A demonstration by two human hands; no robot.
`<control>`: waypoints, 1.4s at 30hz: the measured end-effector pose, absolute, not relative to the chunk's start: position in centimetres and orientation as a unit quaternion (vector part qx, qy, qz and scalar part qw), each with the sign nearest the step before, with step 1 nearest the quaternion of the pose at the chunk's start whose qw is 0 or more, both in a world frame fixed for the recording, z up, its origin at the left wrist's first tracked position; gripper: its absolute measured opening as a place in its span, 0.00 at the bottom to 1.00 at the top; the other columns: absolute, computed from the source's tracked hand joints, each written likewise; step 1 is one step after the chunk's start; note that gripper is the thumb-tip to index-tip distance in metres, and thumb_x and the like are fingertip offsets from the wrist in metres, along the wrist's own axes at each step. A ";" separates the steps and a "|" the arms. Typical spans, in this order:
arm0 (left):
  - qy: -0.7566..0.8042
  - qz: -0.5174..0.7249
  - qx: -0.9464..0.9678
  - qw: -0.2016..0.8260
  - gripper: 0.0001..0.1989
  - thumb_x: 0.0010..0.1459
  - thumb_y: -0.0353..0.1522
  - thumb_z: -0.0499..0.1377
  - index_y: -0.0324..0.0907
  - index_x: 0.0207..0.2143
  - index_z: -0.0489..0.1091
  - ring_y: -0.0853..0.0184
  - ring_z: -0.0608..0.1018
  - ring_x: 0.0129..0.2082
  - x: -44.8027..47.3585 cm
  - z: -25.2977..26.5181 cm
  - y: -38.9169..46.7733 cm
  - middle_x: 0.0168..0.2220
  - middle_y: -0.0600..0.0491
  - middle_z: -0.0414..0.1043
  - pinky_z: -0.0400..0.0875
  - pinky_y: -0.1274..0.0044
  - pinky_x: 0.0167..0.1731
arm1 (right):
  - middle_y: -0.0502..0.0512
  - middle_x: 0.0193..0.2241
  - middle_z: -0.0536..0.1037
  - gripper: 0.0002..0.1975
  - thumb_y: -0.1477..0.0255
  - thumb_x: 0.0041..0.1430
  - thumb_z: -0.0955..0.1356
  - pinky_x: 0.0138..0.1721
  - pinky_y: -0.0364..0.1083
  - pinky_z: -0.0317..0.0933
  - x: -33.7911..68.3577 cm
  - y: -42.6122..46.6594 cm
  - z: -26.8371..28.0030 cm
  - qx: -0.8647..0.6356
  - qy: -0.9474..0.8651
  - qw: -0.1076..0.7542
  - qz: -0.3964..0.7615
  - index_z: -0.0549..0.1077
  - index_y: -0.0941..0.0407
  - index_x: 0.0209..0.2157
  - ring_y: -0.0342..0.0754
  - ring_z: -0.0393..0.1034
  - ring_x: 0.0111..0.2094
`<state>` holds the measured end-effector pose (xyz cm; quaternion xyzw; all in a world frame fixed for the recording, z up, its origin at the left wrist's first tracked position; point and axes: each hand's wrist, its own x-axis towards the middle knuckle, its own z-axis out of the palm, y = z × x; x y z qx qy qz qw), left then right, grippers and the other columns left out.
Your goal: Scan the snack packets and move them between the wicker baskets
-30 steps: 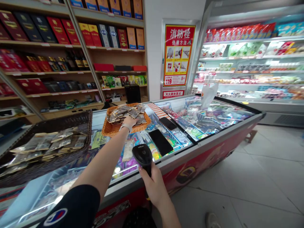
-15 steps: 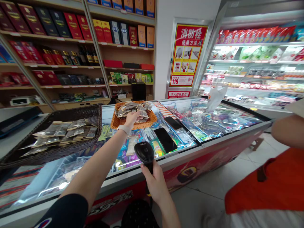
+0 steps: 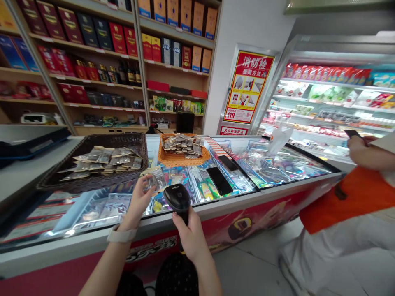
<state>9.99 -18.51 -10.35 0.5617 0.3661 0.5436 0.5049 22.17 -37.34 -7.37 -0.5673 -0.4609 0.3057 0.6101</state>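
Observation:
My left hand [image 3: 141, 200] is closed on a small clear-and-tan packet [image 3: 159, 179], held above the freezer's glass top. In my right hand [image 3: 191, 232] is a black barcode scanner [image 3: 177, 198], its head just right of the packet and its handle wrapped by my fingers. Beyond them stands an orange wicker basket [image 3: 182, 161] with a heap of similar packets [image 3: 182, 144]. To the left, a dark brown woven tray [image 3: 140, 142] holds more packets [image 3: 105, 159]. What is printed on the held packet is too small to read.
Two phones lie on the glass, one [image 3: 219, 181] nearer and another [image 3: 228, 163] behind it. The chest freezer [image 3: 247, 201] runs across in front of me. A person in an orange apron [image 3: 342, 199] stands at right, holding a phone [image 3: 352, 133]. Boxed goods fill the shelves [image 3: 108, 45] behind.
My left hand has come back from the orange basket with a packet and is now beside the scanner. The view has shifted, and the other person's hand with a phone has come into sight.

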 end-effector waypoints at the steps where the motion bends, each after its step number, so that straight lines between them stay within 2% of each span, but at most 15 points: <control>1: 0.372 0.541 0.568 0.496 0.24 0.41 0.39 0.70 0.44 0.42 0.71 0.60 0.79 0.44 9.6 -10.6 -18.7 0.45 0.47 0.76 0.74 0.75 0.38 | 0.59 0.44 0.84 0.15 0.69 0.64 0.68 0.49 0.48 0.67 21.7 -37.4 -7.4 -0.571 -0.466 0.605 0.301 0.78 0.59 0.50 0.56 0.78 0.46; 3: 0.377 0.537 0.569 0.496 0.21 0.43 0.40 0.69 0.44 0.40 0.72 0.58 0.78 0.46 9.2 -11.0 -19.1 0.46 0.46 0.75 0.73 0.75 0.38 | 0.59 0.43 0.85 0.15 0.70 0.64 0.68 0.48 0.48 0.67 20.9 -37.4 -7.6 -0.576 -0.474 0.597 0.294 0.78 0.59 0.50 0.56 0.78 0.45; 6: 0.364 0.530 0.557 0.526 0.19 0.46 0.41 0.67 0.43 0.39 0.72 0.62 0.77 0.40 9.2 -11.2 -19.6 0.41 0.49 0.74 0.72 0.75 0.36 | 0.59 0.43 0.85 0.16 0.68 0.64 0.68 0.47 0.48 0.68 20.2 -37.4 -8.3 -0.587 -0.474 0.587 0.293 0.78 0.59 0.51 0.57 0.79 0.45; 11: 0.330 0.541 0.572 0.520 0.11 0.52 0.34 0.64 0.44 0.35 0.65 0.67 0.74 0.36 9.4 -11.8 -19.9 0.35 0.54 0.72 0.68 0.77 0.38 | 0.61 0.44 0.85 0.20 0.62 0.64 0.67 0.45 0.49 0.68 20.1 -37.1 -10.6 -0.614 -0.468 0.569 0.283 0.77 0.59 0.52 0.59 0.79 0.45; 17: 0.294 0.546 0.565 0.544 0.13 0.53 0.30 0.63 0.45 0.34 0.58 0.70 0.72 0.32 9.6 -12.2 -20.0 0.32 0.57 0.68 0.66 0.80 0.35 | 0.64 0.47 0.84 0.22 0.59 0.67 0.66 0.48 0.51 0.68 19.8 -37.6 -11.8 -0.639 -0.483 0.527 0.283 0.75 0.59 0.54 0.61 0.79 0.50; 21: 0.295 0.547 0.558 0.550 0.15 0.52 0.30 0.63 0.45 0.34 0.57 0.72 0.69 0.28 9.7 -12.0 -20.2 0.29 0.60 0.65 0.65 0.82 0.31 | 0.65 0.48 0.84 0.21 0.61 0.68 0.65 0.49 0.51 0.67 19.0 -38.2 -10.8 -0.654 -0.493 0.503 0.274 0.73 0.59 0.55 0.62 0.78 0.51; 25: 0.302 0.553 0.546 0.552 0.16 0.51 0.30 0.64 0.45 0.34 0.57 0.73 0.70 0.29 9.8 -12.0 -20.4 0.29 0.60 0.63 0.66 0.83 0.30 | 0.64 0.50 0.83 0.21 0.61 0.69 0.64 0.50 0.50 0.66 18.6 -38.6 -9.9 -0.657 -0.494 0.500 0.272 0.72 0.59 0.56 0.61 0.77 0.52; 42: 0.314 0.547 0.534 0.563 0.16 0.50 0.31 0.64 0.45 0.34 0.56 0.74 0.67 0.24 9.8 -12.0 -20.5 0.28 0.61 0.61 0.68 0.83 0.25 | 0.63 0.44 0.85 0.22 0.59 0.67 0.64 0.48 0.53 0.66 19.3 -39.0 -8.4 -0.674 -0.487 0.479 0.281 0.75 0.58 0.54 0.66 0.78 0.50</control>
